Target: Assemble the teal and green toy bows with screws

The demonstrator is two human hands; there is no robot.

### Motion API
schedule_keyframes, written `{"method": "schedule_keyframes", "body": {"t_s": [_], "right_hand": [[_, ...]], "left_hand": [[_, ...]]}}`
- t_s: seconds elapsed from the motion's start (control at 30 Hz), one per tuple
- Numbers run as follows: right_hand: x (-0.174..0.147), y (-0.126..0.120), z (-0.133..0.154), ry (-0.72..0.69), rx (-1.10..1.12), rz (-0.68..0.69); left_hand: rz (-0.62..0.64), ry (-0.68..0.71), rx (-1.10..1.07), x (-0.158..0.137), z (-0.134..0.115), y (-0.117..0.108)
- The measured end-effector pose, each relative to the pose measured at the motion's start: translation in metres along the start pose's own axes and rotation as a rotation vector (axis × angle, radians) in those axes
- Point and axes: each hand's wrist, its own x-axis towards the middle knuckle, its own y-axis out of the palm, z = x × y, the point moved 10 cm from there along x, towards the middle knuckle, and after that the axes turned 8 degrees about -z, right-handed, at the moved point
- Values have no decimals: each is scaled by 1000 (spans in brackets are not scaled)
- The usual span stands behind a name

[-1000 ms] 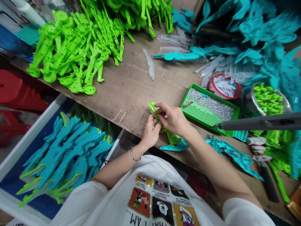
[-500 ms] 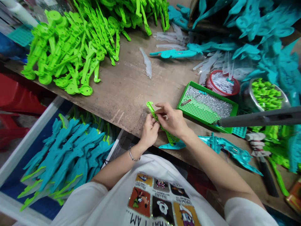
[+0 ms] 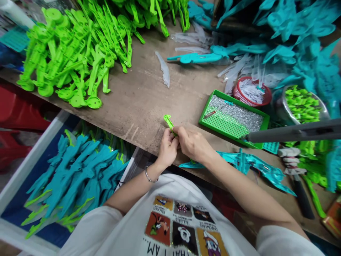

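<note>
Head view: clamped left hand (image 3: 167,151) and right hand (image 3: 194,143) on the green part (image 3: 169,123) over the worktop (image 3: 144,99), presumably to steady it. Beyond, had the tray (image 3: 223,123) close by, likely for easy reach, and the green pile (image 3: 71,53) farther off, perhaps leaving room.

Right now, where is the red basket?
Head view, upper right: the red basket sits just beyond the green tray, left of the metal bowl.

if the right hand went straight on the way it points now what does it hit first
Probably the left hand, which pinches the green piece just ahead of the right hand; how their fingers overlap in depth is unclear from this one view.
</note>
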Motion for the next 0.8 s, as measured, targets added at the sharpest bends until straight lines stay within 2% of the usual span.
{"method": "schedule_keyframes", "body": {"t_s": [0.1,0.17,0.23,0.3,0.37,0.43,0.6,0.7,0.8], "right_hand": [[5,3,-2,40,25,90],[6,-2,-13,131,186,100],[3,-15,-27,245,390,37],[-9,-33,-36,353,492,-67],[-28,-47,-36,431,441,-144],[-48,-50,-25,452,295,-145],[-77,-34,4,383,-102,-151],[-76,-26,6,341,-141,-202],[-71,-24,4,316,-88,-253]], "left_hand": [[8,-17,-33,0,-3,2],[36,-88,-110,-1,-1,7],[74,-163,-176,-2,2,13],[96,-204,-185,-4,3,17],[97,-227,-166,-5,4,17],[89,-235,-143,-5,4,16],[81,-233,-111,-7,-1,16],[72,-260,-132,-10,-1,16],[74,-274,-142,-13,0,16]]}}
